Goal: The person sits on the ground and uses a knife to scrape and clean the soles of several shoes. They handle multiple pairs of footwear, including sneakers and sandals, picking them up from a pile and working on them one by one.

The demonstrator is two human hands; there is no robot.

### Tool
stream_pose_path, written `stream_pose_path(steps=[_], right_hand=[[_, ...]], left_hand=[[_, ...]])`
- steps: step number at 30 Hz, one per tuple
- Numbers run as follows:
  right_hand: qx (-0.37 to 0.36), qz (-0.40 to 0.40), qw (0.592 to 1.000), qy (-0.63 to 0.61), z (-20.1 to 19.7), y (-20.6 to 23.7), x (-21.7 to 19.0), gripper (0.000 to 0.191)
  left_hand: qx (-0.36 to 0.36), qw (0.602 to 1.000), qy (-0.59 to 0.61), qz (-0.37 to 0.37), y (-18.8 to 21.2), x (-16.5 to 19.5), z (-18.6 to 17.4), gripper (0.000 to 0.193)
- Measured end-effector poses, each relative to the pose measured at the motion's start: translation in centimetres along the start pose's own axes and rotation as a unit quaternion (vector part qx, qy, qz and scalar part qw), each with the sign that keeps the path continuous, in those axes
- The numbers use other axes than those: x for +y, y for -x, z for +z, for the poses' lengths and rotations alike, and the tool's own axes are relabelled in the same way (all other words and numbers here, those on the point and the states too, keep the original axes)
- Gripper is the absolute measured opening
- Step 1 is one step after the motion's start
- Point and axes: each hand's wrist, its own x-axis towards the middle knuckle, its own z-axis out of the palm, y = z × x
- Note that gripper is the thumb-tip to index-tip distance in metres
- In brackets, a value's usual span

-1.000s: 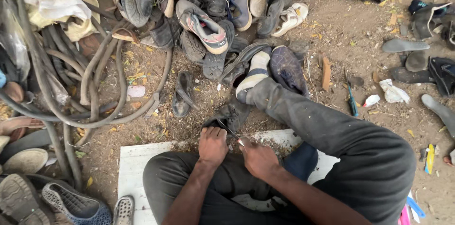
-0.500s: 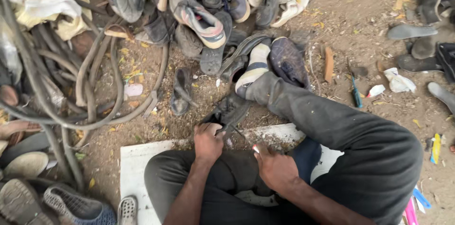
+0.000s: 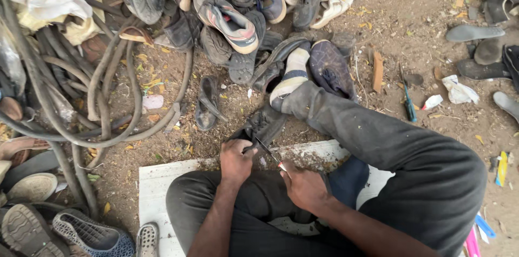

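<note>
- Your right hand (image 3: 304,185) grips a thin blade (image 3: 267,152) over the white board's (image 3: 157,181) far edge
- Your left hand (image 3: 235,158) clenches the black shoe (image 3: 259,126), which lies just past that edge, touching the blade
- Beyond it, a shoe pile (image 3: 232,13) on the dirt

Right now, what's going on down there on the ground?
A person sits on a white board laid on bare dirt. The left hand grips a dark worn shoe, and the right hand holds a thin blade against it. One leg stretches toward a pile of old shoes. Rubber hoses lie to the left.
</note>
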Motion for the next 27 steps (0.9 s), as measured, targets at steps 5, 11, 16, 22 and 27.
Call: stream_pose_path(steps=[5, 11, 16, 22, 27], right_hand=[[-0.047, -0.018, 0.996, 0.067, 0.9, -2.0, -0.6, 0.027], [-0.002, -0.003, 0.999, -0.046, 2.4, -2.5, 0.7, 0.029], [0.038, -0.152, 0.98, -0.121, 4.5, -3.2, 2.1, 0.015], [0.006, -0.071, 0.984, -0.164, 6.2, -1.7, 2.3, 0.017], [-0.047, 0.074, 0.957, -0.277, 6.4, -1.3, 1.5, 0.022]], left_hand=[[-0.05, 0.999, 0.003, 0.001, 0.3, -0.4, 0.1, 0.015], [-0.002, 0.998, 0.038, -0.041, 0.1, 0.3, -0.5, 0.017], [-0.031, 0.998, 0.044, -0.025, -0.1, 0.8, -0.9, 0.018], [-0.01, 0.995, 0.052, -0.082, -0.2, 0.7, -0.7, 0.016], [-0.025, 0.994, 0.088, -0.054, 0.1, 0.8, -0.9, 0.017]])
